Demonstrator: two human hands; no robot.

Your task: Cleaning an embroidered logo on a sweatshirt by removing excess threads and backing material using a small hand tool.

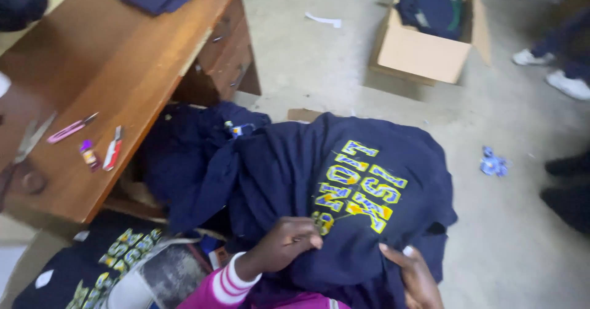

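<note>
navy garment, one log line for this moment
left hand: gripping navy garment | right hand: on its lower edge | garment: spread out, yellow lettering up | wooden desk: at left

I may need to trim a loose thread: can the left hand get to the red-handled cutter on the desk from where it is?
Probably yes. The left hand rests on the navy garment, and the red-handled cutter lies in the open near the wooden desk edge. Only heaped dark cloth lies between, low enough to reach over.
</note>
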